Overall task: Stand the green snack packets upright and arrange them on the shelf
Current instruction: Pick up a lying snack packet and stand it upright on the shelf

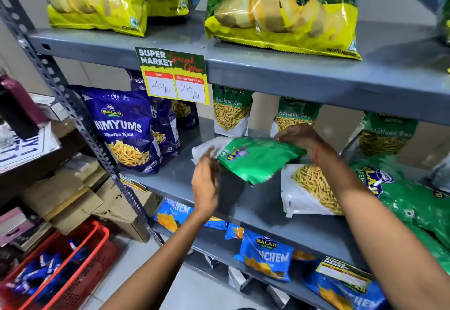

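A green snack packet (253, 159) hangs tilted above the middle grey shelf (243, 202), blurred. My right hand (299, 139) grips its far top edge. My left hand (207, 178), fingers spread, touches its white lower-left end. Three green packets stand upright at the back of the shelf: one (231, 110) at centre, another (295, 115) behind my right hand, and the third (384, 134) to the right. A green-and-white packet (309, 188) lies flat under my right wrist. More green packets (409, 202) lie flat at the right.
Purple snack bags (124, 127) stand at the shelf's left end. A price sign (173, 76) hangs from the upper shelf, which holds yellow-green wafer bags (282, 13). Blue packets (267, 256) fill the lower shelf. A red basket (73, 268) and cardboard boxes (73, 202) sit left.
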A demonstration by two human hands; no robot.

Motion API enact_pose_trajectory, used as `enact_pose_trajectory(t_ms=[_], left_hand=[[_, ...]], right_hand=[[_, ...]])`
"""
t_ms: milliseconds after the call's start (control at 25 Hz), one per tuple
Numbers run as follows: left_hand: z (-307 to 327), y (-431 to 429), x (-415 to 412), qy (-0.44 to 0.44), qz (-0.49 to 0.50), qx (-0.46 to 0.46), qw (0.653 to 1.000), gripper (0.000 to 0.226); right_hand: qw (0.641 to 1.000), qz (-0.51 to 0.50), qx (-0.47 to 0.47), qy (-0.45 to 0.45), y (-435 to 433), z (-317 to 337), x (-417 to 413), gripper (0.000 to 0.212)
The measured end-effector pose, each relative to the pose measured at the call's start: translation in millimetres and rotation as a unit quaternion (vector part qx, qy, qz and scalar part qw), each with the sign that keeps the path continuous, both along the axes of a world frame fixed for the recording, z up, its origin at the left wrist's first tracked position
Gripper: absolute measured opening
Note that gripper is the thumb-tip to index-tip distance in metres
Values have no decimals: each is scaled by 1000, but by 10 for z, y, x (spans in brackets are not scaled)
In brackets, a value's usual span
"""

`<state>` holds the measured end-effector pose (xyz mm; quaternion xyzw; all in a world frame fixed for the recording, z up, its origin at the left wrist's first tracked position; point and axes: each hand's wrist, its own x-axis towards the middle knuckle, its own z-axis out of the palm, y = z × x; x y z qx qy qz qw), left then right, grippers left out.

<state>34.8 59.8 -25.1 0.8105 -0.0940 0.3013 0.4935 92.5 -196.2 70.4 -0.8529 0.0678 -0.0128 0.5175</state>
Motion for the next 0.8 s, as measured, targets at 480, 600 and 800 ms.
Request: enact_pose_trajectory(t_ms=[480,600,800], left_hand=[[479,440,1028,263,-85,-313,909,16],[437,416,974,264,-74,-319,907,19],[392,552,1055,301,-89,-337,888,15]], right_hand=[[967,79,238,40,657,-59,78,25],[980,157,125,9,888,-316,138,64],[984,128,121,-2,1132,-565,213,79]])
